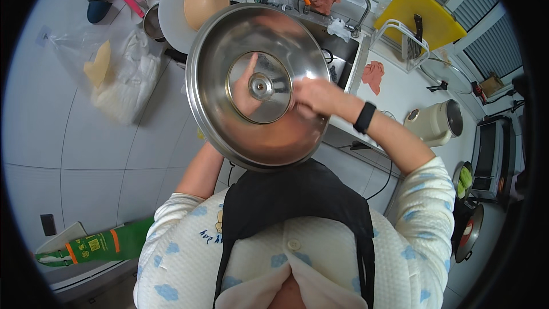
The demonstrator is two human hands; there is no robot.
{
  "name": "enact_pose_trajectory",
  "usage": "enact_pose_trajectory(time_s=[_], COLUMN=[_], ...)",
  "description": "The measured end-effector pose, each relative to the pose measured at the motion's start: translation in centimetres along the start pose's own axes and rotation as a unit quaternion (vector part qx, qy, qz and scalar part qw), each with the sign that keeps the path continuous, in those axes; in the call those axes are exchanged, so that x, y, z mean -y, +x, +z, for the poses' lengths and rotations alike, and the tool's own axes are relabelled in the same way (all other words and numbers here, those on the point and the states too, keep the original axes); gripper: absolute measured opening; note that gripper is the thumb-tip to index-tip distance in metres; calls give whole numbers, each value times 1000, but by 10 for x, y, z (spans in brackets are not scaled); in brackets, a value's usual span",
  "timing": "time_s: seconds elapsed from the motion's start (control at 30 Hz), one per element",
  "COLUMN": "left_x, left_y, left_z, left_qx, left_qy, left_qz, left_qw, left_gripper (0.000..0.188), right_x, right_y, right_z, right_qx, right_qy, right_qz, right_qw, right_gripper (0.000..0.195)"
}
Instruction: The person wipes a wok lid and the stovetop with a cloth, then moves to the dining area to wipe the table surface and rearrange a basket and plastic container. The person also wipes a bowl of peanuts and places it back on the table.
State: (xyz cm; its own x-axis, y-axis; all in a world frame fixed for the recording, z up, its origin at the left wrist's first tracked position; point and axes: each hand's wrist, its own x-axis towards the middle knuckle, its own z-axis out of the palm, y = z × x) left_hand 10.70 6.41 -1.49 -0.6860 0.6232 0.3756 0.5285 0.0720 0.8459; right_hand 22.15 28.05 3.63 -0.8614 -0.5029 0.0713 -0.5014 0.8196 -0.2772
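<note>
A large round steel pan lid (261, 146) with a glass centre is held up before me, its inner side towards me. My left hand (245, 94) is behind it, seen through the glass beside the central knob fitting (260, 86), with one finger extended; the rest of its grip is hidden. My right hand (312, 96) is over the lid's inner face, just right of the glass. It is motion-blurred with its fingers bent, and whether it holds anything is unclear. A black band is on my right wrist.
Behind the lid lie a sink (351, 58) and faucet (364, 4). To the right are a pink cloth (373, 76), a yellow cutting board (416, 17) in a rack with a knife, and a cream appliance (431, 122). A plastic bag (124, 81) and utensils hang on the left wall.
</note>
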Motion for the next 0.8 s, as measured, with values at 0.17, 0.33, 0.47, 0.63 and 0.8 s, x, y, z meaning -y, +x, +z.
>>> enact_pose_trajectory(time_s=[0.17,0.33,0.47,0.63,0.8], left_x=[-14,-17,-28,23,-16], left_y=[1,-6,-8,-6,5], left_z=[10,10,-5,18,15], left_qx=[-5,41,83,14,-58], left_qy=[-4,-54,-112,120,-45], left_qz=[15,8,-104,-23,32], left_qw=[1000,998,985,992,997], left_gripper=[95,60,50,52,93], right_x=[-28,39,90,46,-21], right_y=[71,111,86,92,38], right_z=[-36,-32,-4,-42,-20], right_qx=[-341,-338,-277,-335,-248], right_qy=[-39,88,36,-31,-205], right_qz=[84,-165,-267,-245,29], right_qw=[936,922,922,909,946], right_gripper=[19,19,6,13,17])
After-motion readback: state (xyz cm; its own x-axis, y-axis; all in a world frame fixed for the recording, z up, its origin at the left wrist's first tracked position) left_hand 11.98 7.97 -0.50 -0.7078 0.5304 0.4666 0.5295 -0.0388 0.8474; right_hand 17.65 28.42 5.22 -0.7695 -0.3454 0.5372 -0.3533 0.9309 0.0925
